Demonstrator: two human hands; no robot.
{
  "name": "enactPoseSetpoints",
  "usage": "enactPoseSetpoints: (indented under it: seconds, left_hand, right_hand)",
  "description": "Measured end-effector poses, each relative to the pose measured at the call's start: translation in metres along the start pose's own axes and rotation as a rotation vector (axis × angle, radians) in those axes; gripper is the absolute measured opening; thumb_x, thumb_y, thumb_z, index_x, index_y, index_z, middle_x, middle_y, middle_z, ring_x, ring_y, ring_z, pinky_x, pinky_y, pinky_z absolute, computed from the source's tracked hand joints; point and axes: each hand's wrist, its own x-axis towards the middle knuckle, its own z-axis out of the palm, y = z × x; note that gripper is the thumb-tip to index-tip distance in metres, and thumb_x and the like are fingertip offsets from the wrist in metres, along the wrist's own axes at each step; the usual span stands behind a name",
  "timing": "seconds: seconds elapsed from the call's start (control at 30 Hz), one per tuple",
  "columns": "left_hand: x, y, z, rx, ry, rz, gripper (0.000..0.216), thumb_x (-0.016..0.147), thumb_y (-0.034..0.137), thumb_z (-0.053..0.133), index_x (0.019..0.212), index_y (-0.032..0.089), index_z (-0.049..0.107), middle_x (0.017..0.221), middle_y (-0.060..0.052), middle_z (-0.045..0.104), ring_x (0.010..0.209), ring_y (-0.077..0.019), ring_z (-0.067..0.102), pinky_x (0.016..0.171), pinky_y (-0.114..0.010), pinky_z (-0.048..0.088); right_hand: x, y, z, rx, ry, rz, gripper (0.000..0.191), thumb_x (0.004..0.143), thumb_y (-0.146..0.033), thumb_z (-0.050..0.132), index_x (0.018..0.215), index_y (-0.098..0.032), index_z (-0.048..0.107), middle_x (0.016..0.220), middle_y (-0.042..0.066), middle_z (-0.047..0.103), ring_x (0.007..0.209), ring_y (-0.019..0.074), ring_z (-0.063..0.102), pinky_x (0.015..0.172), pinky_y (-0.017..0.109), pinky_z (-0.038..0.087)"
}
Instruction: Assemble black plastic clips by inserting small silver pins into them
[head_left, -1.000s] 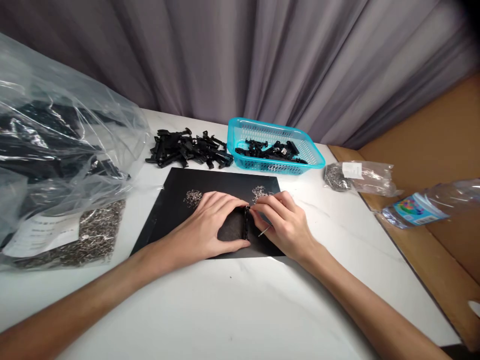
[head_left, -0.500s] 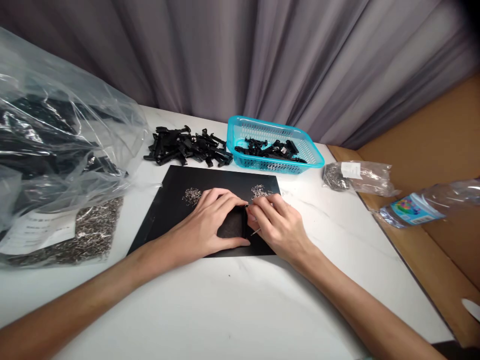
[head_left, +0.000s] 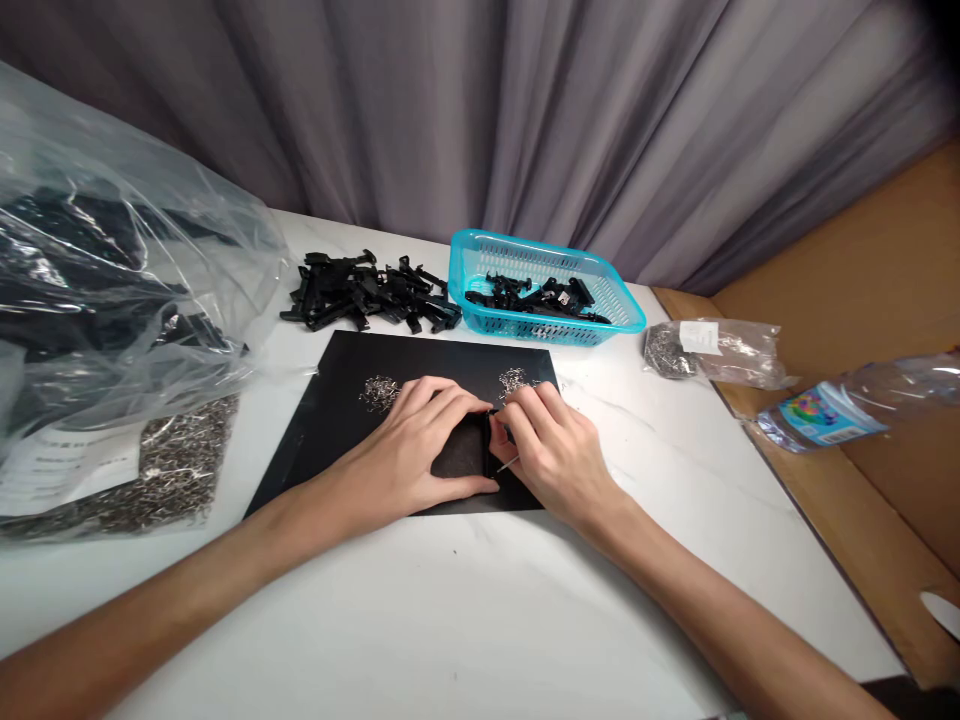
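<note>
On a black mat [head_left: 345, 400] my left hand [head_left: 416, 445] grips a small black plastic clip [head_left: 487, 445], thumb below and fingers curled over its top. My right hand [head_left: 551, 455] is pressed against the clip's right side, fingers pinched on a thin metal pin [head_left: 508, 464] whose end sticks out under them. Two little heaps of metal springs lie on the mat: one [head_left: 379, 392] behind my left hand, the other [head_left: 516, 381] behind my right.
A pile of black clips [head_left: 367, 292] and a turquoise basket [head_left: 622, 315] holding more stand behind the mat. Big clear bags of black parts [head_left: 112, 260] and springs [head_left: 165, 470] fill the left. A small spring bag [head_left: 705, 352] and a bottle [head_left: 847, 405] lie right, by cardboard.
Both hands stay on the clip; my right hand's fingers have shifted slightly against it and the pin has drawn in a little. The view has drifted slightly.
</note>
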Motion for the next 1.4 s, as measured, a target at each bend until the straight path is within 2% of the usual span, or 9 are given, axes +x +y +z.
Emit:
enactPoseSetpoints:
  seconds: [0.3,0.43,0.67,0.97,1.13,1.23,1.3,1.4]
  left_hand:
    - [-0.001,-0.001,0.001,0.016,-0.001,-0.006,0.060,0.084,0.061,0.075,0.128,0.024,0.058,0.123,-0.007,0.064,0.122,-0.0307,0.049,0.106,-0.048,0.044]
    - [-0.001,-0.001,0.000,0.006,0.001,-0.014,0.061,0.084,0.063,0.075,0.128,0.024,0.059,0.124,-0.008,0.064,0.123,-0.0314,0.049,0.106,-0.049,0.044]
    - [-0.001,-0.002,0.000,0.023,0.007,0.017,0.060,0.086,0.062,0.073,0.130,0.025,0.057,0.126,-0.008,0.064,0.124,-0.0312,0.050,0.106,-0.048,0.044]
    - [0.002,0.000,-0.001,0.012,0.027,0.007,0.057,0.085,0.060,0.075,0.125,0.023,0.060,0.122,-0.007,0.065,0.119,-0.0302,0.053,0.103,-0.046,0.045]
    - [0.000,-0.001,-0.001,0.053,0.015,-0.002,0.061,0.086,0.064,0.073,0.128,0.022,0.059,0.125,-0.007,0.064,0.121,-0.0309,0.052,0.105,-0.048,0.044]
    - [-0.002,-0.001,-0.001,0.063,0.002,-0.005,0.064,0.086,0.065,0.072,0.131,0.022,0.057,0.127,-0.008,0.063,0.124,-0.0308,0.051,0.108,-0.048,0.042]
    - [-0.002,-0.001,0.000,0.065,-0.002,-0.003,0.065,0.086,0.065,0.072,0.132,0.022,0.056,0.127,-0.008,0.063,0.124,-0.0306,0.050,0.109,-0.048,0.042]
    - [-0.001,-0.002,0.000,0.050,0.005,-0.007,0.063,0.085,0.064,0.073,0.130,0.022,0.058,0.125,-0.008,0.064,0.123,-0.0309,0.051,0.107,-0.048,0.043]
  right_hand:
    - [-0.001,0.000,-0.002,0.050,-0.009,-0.009,0.018,0.101,-0.010,0.053,0.089,-0.021,0.060,0.086,0.008,0.067,0.082,0.0232,0.058,0.061,0.035,0.044]
    - [-0.003,0.005,-0.005,0.135,0.022,0.064,0.011,0.102,-0.014,0.057,0.095,-0.022,0.062,0.090,0.006,0.072,0.082,0.0226,0.058,0.061,0.035,0.043]
    - [-0.002,0.005,-0.002,0.208,0.038,0.168,0.013,0.101,-0.018,0.062,0.088,-0.022,0.062,0.085,0.005,0.071,0.082,0.0213,0.057,0.060,0.033,0.042]
    - [0.001,-0.001,-0.002,0.405,-0.035,0.362,0.014,0.099,-0.018,0.063,0.085,-0.021,0.062,0.081,0.002,0.067,0.081,0.0190,0.057,0.062,0.029,0.044]
    - [0.001,0.014,-0.011,0.579,-0.120,0.370,0.002,0.097,-0.019,0.068,0.098,-0.021,0.067,0.087,0.002,0.068,0.076,0.0156,0.059,0.065,0.028,0.047]
    - [0.001,0.026,-0.017,0.689,-0.095,0.394,0.008,0.096,-0.018,0.070,0.103,-0.021,0.070,0.087,0.001,0.067,0.070,0.0135,0.057,0.063,0.027,0.049]
    - [-0.001,0.030,-0.017,0.727,-0.070,0.351,0.009,0.098,-0.019,0.067,0.104,-0.022,0.073,0.093,0.003,0.069,0.077,0.0144,0.062,0.064,0.027,0.051]
    - [-0.004,0.030,-0.013,0.703,-0.071,0.222,0.017,0.102,-0.021,0.062,0.111,-0.022,0.076,0.105,0.007,0.072,0.091,0.0179,0.068,0.074,0.031,0.056]
